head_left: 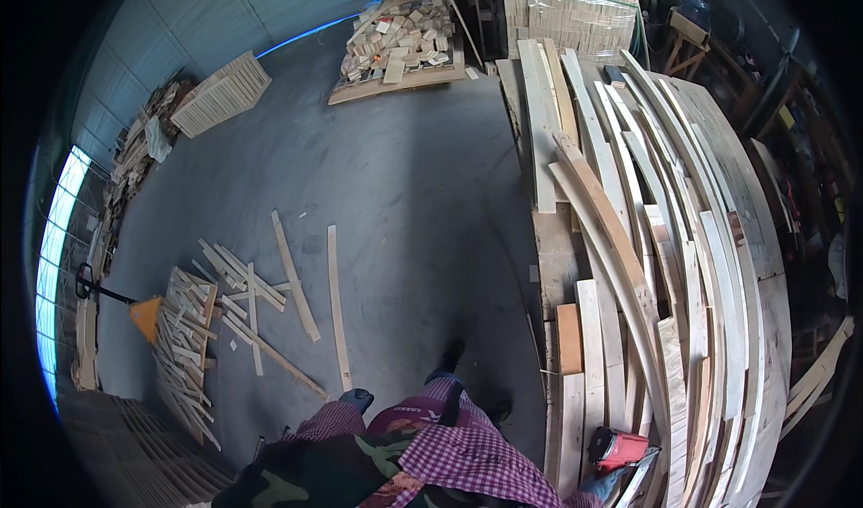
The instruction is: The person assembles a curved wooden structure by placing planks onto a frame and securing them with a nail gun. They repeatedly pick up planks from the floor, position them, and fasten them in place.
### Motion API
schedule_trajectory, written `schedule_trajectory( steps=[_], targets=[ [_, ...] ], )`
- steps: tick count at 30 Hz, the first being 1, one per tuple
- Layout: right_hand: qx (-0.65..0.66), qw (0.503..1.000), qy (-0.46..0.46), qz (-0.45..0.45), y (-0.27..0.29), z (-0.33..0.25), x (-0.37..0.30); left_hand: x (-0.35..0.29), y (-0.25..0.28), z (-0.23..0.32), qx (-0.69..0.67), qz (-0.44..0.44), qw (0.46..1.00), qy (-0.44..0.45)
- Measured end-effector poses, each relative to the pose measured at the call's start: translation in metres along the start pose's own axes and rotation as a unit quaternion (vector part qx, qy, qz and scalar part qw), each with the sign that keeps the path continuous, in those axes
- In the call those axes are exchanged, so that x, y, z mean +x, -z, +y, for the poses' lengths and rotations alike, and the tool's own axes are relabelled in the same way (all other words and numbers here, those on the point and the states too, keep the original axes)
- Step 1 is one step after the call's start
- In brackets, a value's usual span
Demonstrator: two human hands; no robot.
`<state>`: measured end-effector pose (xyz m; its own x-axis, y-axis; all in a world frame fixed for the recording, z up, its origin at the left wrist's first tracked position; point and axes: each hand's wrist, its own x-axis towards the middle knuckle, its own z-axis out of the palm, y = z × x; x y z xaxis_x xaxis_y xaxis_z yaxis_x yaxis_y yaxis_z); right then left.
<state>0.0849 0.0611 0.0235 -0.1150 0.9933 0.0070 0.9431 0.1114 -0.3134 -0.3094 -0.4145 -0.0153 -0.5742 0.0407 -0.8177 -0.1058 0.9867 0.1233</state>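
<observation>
My left hand (358,400), in a dark glove, hangs at my side above the floor. Its fingers are too small and dark to tell whether they are curled. In the picture it comes close to the lower end of a long thin wooden slat (336,310). On the right, at the near part of the board-covered table, my right hand (604,484) wears a bluish-grey glove. Its fingers are closed about a red and black nail gun (620,450), partly hidden by the tool. Long pale wooden boards (620,229) lie lengthwise under and beyond the nail gun.
More slats (252,292) lie loose on the grey floor, beside a heap of strips (184,346) and a yellow pallet jack (146,317). Wood offcuts (395,45) pile on a far pallet. A wrapped block stack (575,9) stands behind the table. A slatted crate (220,94) sits far left.
</observation>
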Motion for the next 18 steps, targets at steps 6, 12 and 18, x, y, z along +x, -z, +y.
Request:
schedule_trajectory(
  steps=[6,12,18],
  targets=[
    [0.004,0.997,0.069,0.029,-0.027,-0.103,0.007,0.047,-0.041,-0.059,-0.158,0.025,0.979,-0.126],
    [-0.015,0.992,0.048,-0.117,-0.061,-0.207,-0.007,0.112,0.056,-0.042,-0.359,0.186,0.910,-0.092],
    [-0.080,0.928,-0.015,-0.363,-0.090,-0.289,-0.010,0.134,0.154,-0.032,-0.546,0.187,0.815,-0.049]
  ],
)
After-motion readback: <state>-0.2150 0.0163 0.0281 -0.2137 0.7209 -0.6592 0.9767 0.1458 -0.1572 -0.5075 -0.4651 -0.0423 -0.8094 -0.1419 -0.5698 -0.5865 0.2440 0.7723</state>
